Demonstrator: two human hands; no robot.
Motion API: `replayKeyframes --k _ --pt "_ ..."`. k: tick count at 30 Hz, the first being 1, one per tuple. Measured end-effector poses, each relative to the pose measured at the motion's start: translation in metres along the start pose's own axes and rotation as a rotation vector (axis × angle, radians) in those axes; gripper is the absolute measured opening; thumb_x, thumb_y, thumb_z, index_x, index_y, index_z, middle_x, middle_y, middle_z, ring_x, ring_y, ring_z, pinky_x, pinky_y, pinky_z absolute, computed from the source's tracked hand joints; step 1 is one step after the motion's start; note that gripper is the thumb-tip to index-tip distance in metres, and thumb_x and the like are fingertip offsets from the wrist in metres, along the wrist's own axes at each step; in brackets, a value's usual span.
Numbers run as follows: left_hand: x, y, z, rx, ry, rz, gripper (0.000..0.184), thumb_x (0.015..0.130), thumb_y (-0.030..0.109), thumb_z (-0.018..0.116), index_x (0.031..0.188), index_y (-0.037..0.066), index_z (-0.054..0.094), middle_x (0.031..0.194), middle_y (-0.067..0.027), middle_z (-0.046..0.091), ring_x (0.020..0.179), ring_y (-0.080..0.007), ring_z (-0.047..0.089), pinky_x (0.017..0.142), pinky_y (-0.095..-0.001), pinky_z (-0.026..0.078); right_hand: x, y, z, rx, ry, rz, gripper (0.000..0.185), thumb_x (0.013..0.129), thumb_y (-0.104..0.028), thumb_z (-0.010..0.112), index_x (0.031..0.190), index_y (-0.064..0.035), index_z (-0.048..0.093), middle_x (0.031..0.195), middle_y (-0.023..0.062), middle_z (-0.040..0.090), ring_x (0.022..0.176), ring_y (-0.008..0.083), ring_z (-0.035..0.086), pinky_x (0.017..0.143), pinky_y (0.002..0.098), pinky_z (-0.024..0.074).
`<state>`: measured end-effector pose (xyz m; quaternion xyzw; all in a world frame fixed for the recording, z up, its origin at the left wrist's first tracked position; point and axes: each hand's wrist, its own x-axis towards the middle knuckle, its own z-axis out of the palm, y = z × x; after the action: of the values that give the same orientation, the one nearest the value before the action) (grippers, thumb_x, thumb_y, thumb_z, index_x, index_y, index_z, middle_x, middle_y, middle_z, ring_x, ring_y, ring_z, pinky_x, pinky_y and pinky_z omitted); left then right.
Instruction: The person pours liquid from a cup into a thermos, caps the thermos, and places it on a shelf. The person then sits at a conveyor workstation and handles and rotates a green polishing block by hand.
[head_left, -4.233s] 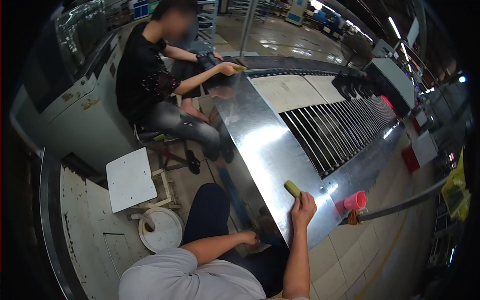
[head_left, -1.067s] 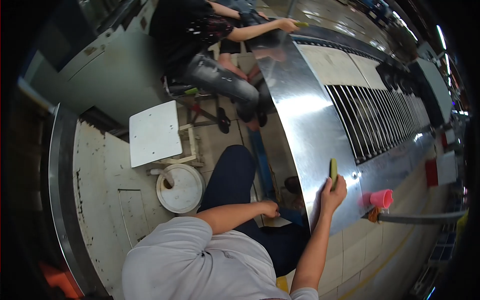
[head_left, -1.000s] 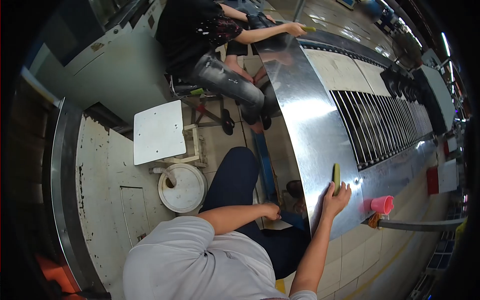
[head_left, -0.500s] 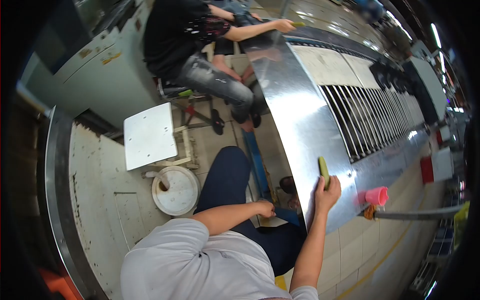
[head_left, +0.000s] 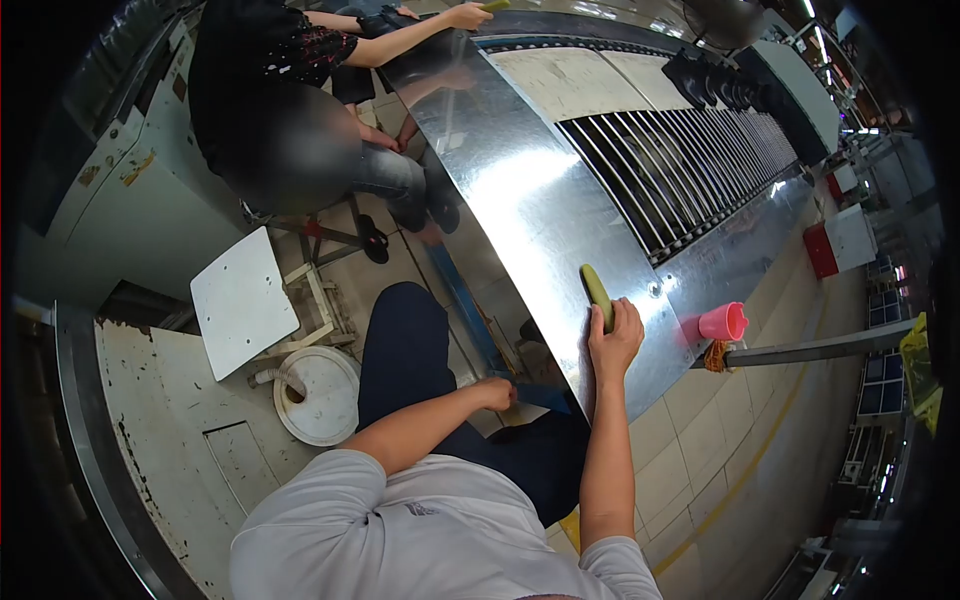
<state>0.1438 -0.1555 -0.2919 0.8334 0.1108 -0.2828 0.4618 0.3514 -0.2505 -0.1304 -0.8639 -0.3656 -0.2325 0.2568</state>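
On the steel table [head_left: 520,210], my right hand [head_left: 615,340] is closed round the near end of a long, slim olive-green object [head_left: 597,289] with a rounded tip. Its kind is not clear from here. The object lies at a slant and points away from me. Over my lap, between my thighs and short of the table edge, my left hand [head_left: 493,393] is curled into a fist. Nothing shows in that fist. A pink cup [head_left: 724,322] sits by the table's right corner, to the right of my right hand.
A slatted metal conveyor [head_left: 680,180] runs beyond the table, with dark objects [head_left: 705,80] farther along. At the upper left sits a co-worker [head_left: 265,90] whose hand [head_left: 468,15] holds a similar green object. To my left are a white stool [head_left: 245,300] and a lidded bucket [head_left: 318,400].
The view has swung, so table, co-worker and stool appear farther left and the table higher. My right hand still grips the green object on the table; my left fist stays over my lap.
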Motion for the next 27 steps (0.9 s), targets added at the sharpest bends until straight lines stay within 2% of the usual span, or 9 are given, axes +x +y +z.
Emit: replayKeyframes --k 3,6,9,12,15,27 --pt "0.014 -0.018 0.009 -0.011 -0.044 0.105 0.025 0.086 0.021 0.064 0.102 0.013 0.080 0.107 -0.0161 0.077 0.102 -0.0376 0.072 0.082 -0.0485 0.056 -0.001 -0.001 0.000 0.006 -0.008 0.016 0.035 0.089 -0.027 0.080 0.113 -0.0023 0.071 0.127 0.0196 0.067 0.123 0.0388 0.061 0.107 0.0505 0.0438" --pt "0.011 -0.013 0.006 0.005 -0.050 0.089 0.021 0.084 0.019 0.064 0.097 0.013 0.080 0.101 -0.0156 0.077 0.097 -0.0381 0.073 0.079 -0.0486 0.056 -0.001 -0.003 -0.002 0.009 -0.017 0.030 0.036 0.090 -0.028 0.079 0.113 -0.0022 0.071 0.128 0.0197 0.067 0.124 0.0386 0.060 0.108 0.0502 0.0427" --pt "0.001 -0.002 0.000 0.021 0.016 0.042 0.034 0.081 0.006 0.057 0.103 0.013 0.081 0.108 -0.0129 0.079 0.106 -0.0344 0.073 0.090 -0.0444 0.056 -0.001 -0.002 -0.002 0.014 -0.014 0.033 0.035 0.090 -0.028 0.079 0.113 -0.0021 0.071 0.129 0.0198 0.067 0.124 0.0386 0.060 0.109 0.0503 0.0426" --pt "-0.009 0.008 -0.008 -0.016 0.012 0.021 0.038 0.079 0.004 0.056 0.107 0.013 0.081 0.110 -0.0146 0.078 0.109 -0.0346 0.072 0.092 -0.0437 0.055 -0.001 -0.002 -0.001 0.018 -0.012 0.031 0.035 0.091 -0.028 0.079 0.113 -0.0020 0.071 0.129 0.0198 0.067 0.124 0.0387 0.060 0.109 0.0504 0.0425" --pt "-0.002 -0.003 -0.001 -0.026 0.033 0.056 0.030 0.083 0.013 0.061 0.106 0.015 0.080 0.109 -0.0147 0.077 0.105 -0.0354 0.072 0.086 -0.0471 0.056 -0.001 0.000 0.000 0.019 -0.014 0.028 0.036 0.091 -0.028 0.079 0.113 -0.0019 0.071 0.129 0.0198 0.067 0.124 0.0388 0.060 0.109 0.0504 0.0425" --pt "0.012 -0.017 0.013 -0.033 0.070 0.088 0.026 0.082 0.012 0.063 0.101 0.014 0.080 0.104 -0.0142 0.078 0.102 -0.0351 0.073 0.083 -0.0475 0.057 -0.002 0.003 0.003 0.005 -0.011 0.025 0.036 0.089 -0.026 0.080 0.114 -0.0020 0.070 0.130 0.0187 0.067 0.125 0.0384 0.061 0.108 0.0508 0.0432"
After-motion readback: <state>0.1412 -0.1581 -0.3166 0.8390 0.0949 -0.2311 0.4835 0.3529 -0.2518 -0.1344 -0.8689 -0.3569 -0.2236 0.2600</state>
